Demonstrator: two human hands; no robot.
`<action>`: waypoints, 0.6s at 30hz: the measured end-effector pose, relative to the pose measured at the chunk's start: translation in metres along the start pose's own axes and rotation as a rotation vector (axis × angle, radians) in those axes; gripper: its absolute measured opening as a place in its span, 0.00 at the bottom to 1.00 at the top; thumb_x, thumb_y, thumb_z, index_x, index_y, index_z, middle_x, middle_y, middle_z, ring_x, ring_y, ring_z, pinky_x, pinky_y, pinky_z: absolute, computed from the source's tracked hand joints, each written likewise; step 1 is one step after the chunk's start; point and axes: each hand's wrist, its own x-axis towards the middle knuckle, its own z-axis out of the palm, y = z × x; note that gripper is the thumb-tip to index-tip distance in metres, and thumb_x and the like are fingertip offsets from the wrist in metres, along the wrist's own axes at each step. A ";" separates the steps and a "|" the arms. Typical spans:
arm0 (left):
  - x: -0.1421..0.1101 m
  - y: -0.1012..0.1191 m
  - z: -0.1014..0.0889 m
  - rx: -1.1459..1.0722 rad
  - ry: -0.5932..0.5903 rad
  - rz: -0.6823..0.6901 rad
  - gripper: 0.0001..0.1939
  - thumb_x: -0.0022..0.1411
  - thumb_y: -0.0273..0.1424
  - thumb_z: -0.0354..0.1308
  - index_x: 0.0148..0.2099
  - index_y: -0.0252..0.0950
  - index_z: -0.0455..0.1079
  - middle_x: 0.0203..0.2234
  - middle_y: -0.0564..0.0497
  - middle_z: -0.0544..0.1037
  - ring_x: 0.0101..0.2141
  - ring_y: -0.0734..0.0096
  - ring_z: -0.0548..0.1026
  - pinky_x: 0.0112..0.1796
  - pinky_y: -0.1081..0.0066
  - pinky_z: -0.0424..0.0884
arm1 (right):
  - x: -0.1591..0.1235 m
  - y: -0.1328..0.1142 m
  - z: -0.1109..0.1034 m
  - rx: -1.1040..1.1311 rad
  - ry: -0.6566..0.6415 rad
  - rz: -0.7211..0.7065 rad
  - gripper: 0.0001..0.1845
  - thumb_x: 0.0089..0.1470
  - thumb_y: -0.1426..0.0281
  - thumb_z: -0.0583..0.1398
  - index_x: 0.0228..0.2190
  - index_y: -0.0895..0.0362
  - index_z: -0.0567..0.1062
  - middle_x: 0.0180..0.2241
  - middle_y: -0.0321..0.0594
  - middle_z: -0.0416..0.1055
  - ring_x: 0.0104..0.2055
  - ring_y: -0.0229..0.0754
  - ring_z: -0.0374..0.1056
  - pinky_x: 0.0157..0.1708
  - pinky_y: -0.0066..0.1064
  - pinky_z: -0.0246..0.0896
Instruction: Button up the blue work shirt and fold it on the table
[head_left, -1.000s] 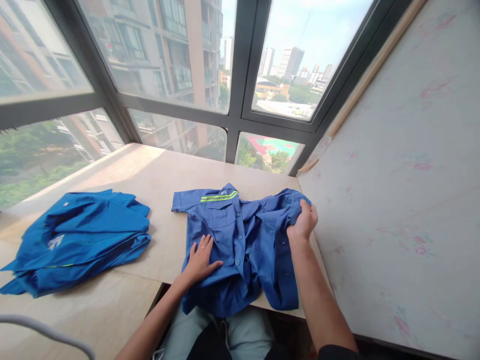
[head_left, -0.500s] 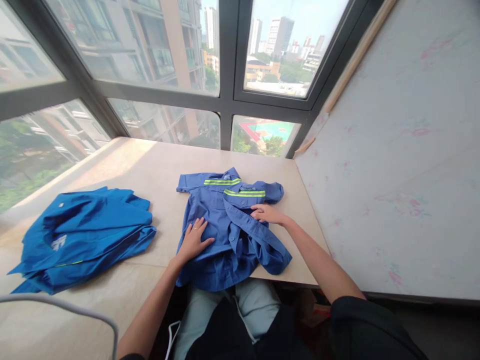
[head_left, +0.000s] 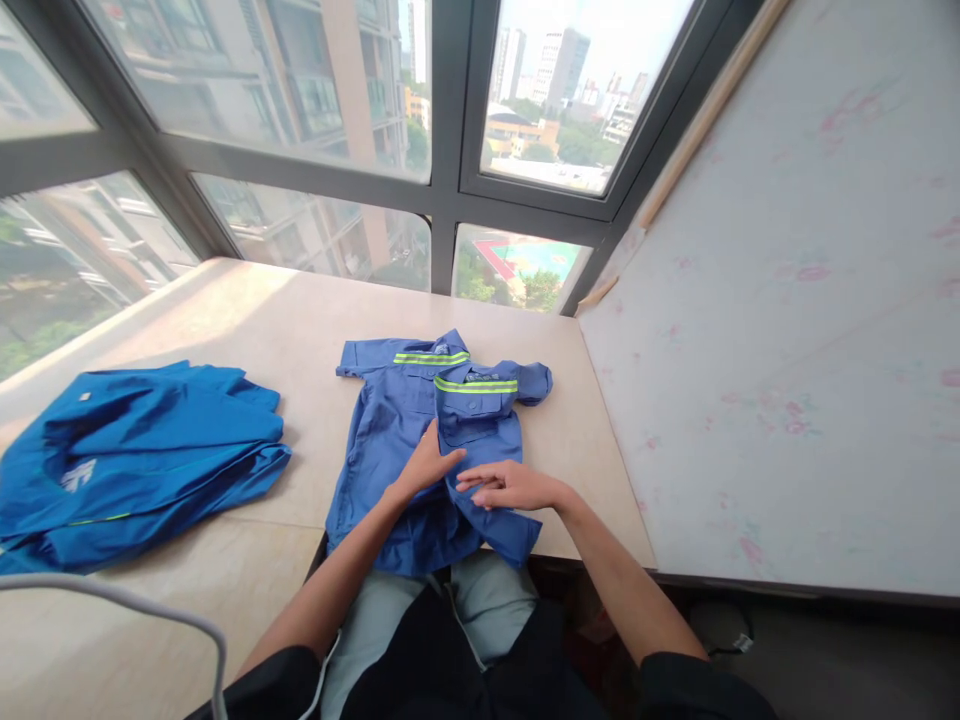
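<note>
A blue short-sleeved work shirt (head_left: 390, 420) with yellow-green reflective stripes lies front up before me, collar toward the window. Its right-hand front panel now lies flatter, and the lower hem hangs over the table's near edge. On the middle of the shirt, by the front opening, rests my left hand (head_left: 426, 465), its thumb apart from the fingers. My right hand (head_left: 517, 486) is just to the right, over the lower front panel, fingers stretched out to the left. Whether its fingertips touch the cloth I cannot tell.
A brighter blue garment (head_left: 172, 440) lies bunched on the table (head_left: 300, 300) at the left. A grey cable or tube (head_left: 135, 597) curves across the lower left corner. Windows (head_left: 517, 260) border the far side, and a flower-patterned wall (head_left: 750, 400) stands at the right.
My left hand has moved right to the shirt's front opening. My right hand has come down toward me, and the folded-over front panel has been spread and straightened. The view has shifted slightly.
</note>
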 end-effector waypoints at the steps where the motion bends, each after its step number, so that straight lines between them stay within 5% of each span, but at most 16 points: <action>1: -0.001 -0.007 -0.001 0.029 0.005 0.026 0.39 0.54 0.37 0.61 0.65 0.30 0.55 0.62 0.36 0.63 0.62 0.50 0.62 0.62 0.54 0.56 | 0.001 0.001 -0.011 0.030 0.097 0.003 0.26 0.54 0.64 0.63 0.54 0.56 0.71 0.52 0.47 0.73 0.47 0.45 0.75 0.40 0.32 0.71; 5: -0.010 -0.035 -0.012 0.013 0.026 0.030 0.31 0.59 0.37 0.53 0.63 0.33 0.60 0.58 0.42 0.70 0.57 0.55 0.69 0.60 0.55 0.62 | 0.009 0.021 -0.070 0.229 0.844 0.171 0.18 0.48 0.72 0.64 0.43 0.58 0.72 0.43 0.44 0.76 0.35 0.38 0.74 0.26 0.22 0.66; 6: -0.012 -0.040 -0.014 -0.013 0.028 0.032 0.30 0.60 0.39 0.52 0.62 0.33 0.61 0.56 0.43 0.72 0.55 0.56 0.71 0.58 0.55 0.65 | 0.012 0.027 -0.084 0.245 0.936 0.201 0.18 0.48 0.73 0.64 0.43 0.58 0.71 0.42 0.43 0.75 0.34 0.35 0.73 0.25 0.20 0.64; 8: -0.016 -0.044 -0.015 -0.036 0.029 0.041 0.30 0.62 0.43 0.52 0.62 0.33 0.62 0.54 0.43 0.73 0.52 0.57 0.73 0.56 0.56 0.67 | 0.021 0.036 -0.105 0.282 1.019 0.233 0.18 0.47 0.71 0.65 0.41 0.56 0.68 0.39 0.40 0.75 0.32 0.34 0.71 0.23 0.19 0.63; 12: -0.025 -0.044 -0.011 0.107 0.035 0.140 0.31 0.66 0.47 0.49 0.64 0.32 0.60 0.57 0.41 0.70 0.56 0.56 0.69 0.58 0.56 0.65 | 0.046 0.040 -0.126 0.403 0.989 0.206 0.15 0.48 0.64 0.66 0.33 0.57 0.67 0.26 0.33 0.70 0.20 0.30 0.63 0.23 0.24 0.67; 18: -0.032 -0.052 -0.007 0.507 0.062 0.258 0.32 0.69 0.46 0.45 0.67 0.32 0.58 0.64 0.39 0.63 0.62 0.54 0.62 0.60 0.55 0.60 | 0.075 0.021 -0.168 0.514 1.101 0.123 0.18 0.49 0.70 0.61 0.20 0.54 0.55 0.11 0.23 0.47 0.13 0.28 0.44 0.13 0.20 0.50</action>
